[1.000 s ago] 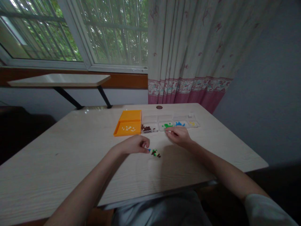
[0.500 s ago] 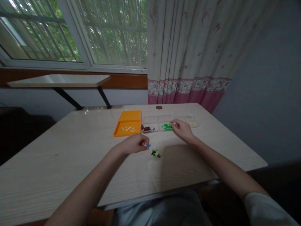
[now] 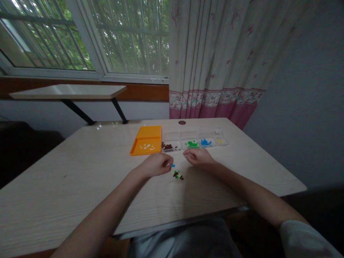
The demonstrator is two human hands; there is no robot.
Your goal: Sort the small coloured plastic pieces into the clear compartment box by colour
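Observation:
My left hand (image 3: 158,165) pinches a small blue building brick (image 3: 173,166) between thumb and fingertips, just above the tabletop. Facing it from the right is my right hand (image 3: 199,156), its fingers pressed together; whatever they hold is too small to make out. Below both hands lies a little cluster of brown, green and pale building bricks (image 3: 177,175). Behind my right hand, a clear divided box (image 3: 182,149) holds loose green bricks (image 3: 192,144), blue bricks (image 3: 205,142), brown bricks (image 3: 168,146) and a few yellow bricks (image 3: 219,141) in separate compartments.
An open orange case (image 3: 149,132) with scattered pale bricks (image 3: 147,147) stands left of the clear box. A raised shelf (image 3: 70,91) on black legs is at the table's back left. A round dark cap (image 3: 182,122) sits near the rear edge, before the curtain (image 3: 215,71).
My right hand has moved left and toward me, away from the green compartment, uncovering the blue bricks. My left hand has shifted slightly right with its blue brick.

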